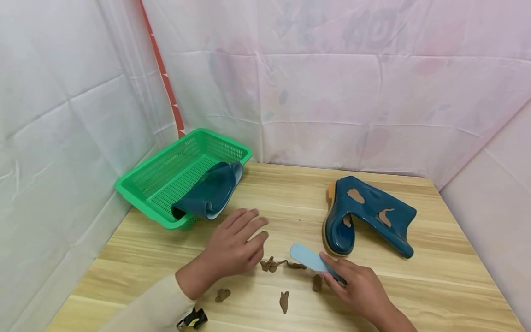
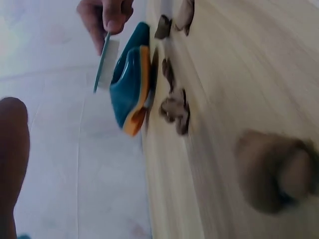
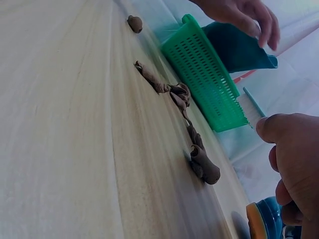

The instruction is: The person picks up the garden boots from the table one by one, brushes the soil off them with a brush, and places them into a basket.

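In the head view my right hand grips the handle of a light-blue brush; its pale bristles show in the right wrist view. My left hand hovers over the table with loosely bent fingers and holds nothing. To the right lies a dark blue rubber boot on its side, with brown mud patches on it. Another blue boot leans in the green basket, its shaft over the rim. Brown mud clumps lie between and below my hands.
One more mud clump lies below my left hand, and a mud strip sits near the front. The wooden table is bordered by pale sheet walls at the back and sides.
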{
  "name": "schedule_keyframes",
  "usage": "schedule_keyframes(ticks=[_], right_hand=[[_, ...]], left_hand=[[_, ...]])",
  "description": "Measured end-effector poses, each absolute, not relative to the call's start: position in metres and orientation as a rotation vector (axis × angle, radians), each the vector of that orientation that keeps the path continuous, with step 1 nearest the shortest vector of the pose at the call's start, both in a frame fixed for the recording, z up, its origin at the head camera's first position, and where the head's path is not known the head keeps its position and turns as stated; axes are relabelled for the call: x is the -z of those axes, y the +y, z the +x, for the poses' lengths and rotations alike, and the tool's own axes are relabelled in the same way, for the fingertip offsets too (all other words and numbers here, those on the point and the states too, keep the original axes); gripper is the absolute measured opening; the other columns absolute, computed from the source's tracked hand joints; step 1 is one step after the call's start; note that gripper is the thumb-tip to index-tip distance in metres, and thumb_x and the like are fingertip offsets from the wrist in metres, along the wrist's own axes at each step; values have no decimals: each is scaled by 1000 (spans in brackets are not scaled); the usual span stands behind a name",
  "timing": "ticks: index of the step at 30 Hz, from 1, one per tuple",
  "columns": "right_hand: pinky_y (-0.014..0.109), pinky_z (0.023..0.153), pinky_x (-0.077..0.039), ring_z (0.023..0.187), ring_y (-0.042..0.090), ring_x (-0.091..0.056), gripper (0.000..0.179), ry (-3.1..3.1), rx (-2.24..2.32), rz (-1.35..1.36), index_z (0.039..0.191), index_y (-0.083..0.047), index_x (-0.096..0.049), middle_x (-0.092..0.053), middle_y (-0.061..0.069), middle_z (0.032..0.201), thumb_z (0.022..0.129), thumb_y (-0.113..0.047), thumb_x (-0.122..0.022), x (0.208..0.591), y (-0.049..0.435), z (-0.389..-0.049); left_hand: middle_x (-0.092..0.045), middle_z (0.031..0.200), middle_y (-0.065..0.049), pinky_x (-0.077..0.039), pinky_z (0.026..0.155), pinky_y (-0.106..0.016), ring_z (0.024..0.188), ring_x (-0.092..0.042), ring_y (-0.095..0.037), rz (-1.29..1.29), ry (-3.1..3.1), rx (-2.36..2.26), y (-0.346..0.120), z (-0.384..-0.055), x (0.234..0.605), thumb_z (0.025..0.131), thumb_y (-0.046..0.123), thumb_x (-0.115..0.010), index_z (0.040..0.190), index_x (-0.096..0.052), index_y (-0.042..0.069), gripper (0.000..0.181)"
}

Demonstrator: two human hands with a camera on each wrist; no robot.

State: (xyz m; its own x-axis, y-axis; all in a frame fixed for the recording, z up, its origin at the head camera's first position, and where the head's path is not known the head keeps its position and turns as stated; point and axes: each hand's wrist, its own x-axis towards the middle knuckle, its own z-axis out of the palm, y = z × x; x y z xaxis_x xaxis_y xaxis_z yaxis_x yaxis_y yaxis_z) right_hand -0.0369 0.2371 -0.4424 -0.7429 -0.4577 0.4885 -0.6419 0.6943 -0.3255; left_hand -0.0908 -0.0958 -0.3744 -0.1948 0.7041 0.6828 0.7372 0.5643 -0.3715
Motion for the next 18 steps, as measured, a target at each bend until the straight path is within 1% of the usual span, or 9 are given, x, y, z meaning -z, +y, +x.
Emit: schedule_keyframes(ticks=[2, 4, 7, 10, 14, 17, 18], right_hand=[[13, 56, -40, 65, -8, -43, 53, -2536, -691, 864, 128, -7, -74, -63, -15, 81, 78, -16, -90, 443, 238, -37], [13, 56, -40, 64, -8, -43, 52, -2535, -696, 869, 127, -8, -74, -61, -17, 80, 78, -16, -90, 444, 238, -36], [14, 56, -42, 65, -9, -44, 51, -2536, -703, 878, 127, -8, -74, -61, -18, 80, 80, -17, -89, 445, 239, -36], [14, 57, -44, 66, -9, -48, 50, -2536, -703, 887, 127, -8, -74, -63, -17, 81, 79, -17, -89, 448, 240, -36], [13, 56, -41, 65, -9, -46, 49, -2557, -694, 891, 127, -10, -74, -62, -18, 79, 81, -19, -88, 450, 239, -36], [14, 55, -39, 64, -9, -43, 48, -2557, -693, 906, 128, -12, -74, -60, -19, 78, 83, -20, -87, 450, 238, -38], [14, 55, -39, 64, -9, -44, 48, -2551, -694, 914, 128, -12, -74, -61, -18, 78, 82, -20, -87, 450, 237, -38]], left_hand=[[-66, 124, -10, -46, 103, -46, 118, -61, -32, -1174, -2067, 14, -87, -91, 373, 98, 22, -45, 105, -74, 13, 31], [-63, 129, -9, -44, 105, -44, 120, -58, -30, -1178, -2194, -18, -76, -91, 370, 101, 25, -45, 115, -71, 14, 32], [-59, 136, -7, -43, 105, -41, 124, -54, -27, -1171, -2369, -48, -59, -92, 364, 103, 32, -50, 131, -66, 16, 35], [-57, 139, -3, -43, 104, -39, 126, -52, -23, -1161, -2530, -63, -39, -95, 358, 104, 39, -56, 140, -60, 20, 41], [-61, 135, 2, -46, 100, -37, 126, -54, -19, -1169, -2720, -26, -15, -102, 351, 104, 41, -59, 140, -62, 24, 40], [-63, 130, 4, -48, 96, -36, 121, -57, -17, -1193, -2793, -34, -2, -111, 348, 104, 39, -60, 135, -66, 25, 34], [-63, 129, 4, -49, 95, -36, 119, -58, -17, -1204, -2804, -51, 2, -113, 348, 104, 39, -60, 134, -66, 25, 33]])
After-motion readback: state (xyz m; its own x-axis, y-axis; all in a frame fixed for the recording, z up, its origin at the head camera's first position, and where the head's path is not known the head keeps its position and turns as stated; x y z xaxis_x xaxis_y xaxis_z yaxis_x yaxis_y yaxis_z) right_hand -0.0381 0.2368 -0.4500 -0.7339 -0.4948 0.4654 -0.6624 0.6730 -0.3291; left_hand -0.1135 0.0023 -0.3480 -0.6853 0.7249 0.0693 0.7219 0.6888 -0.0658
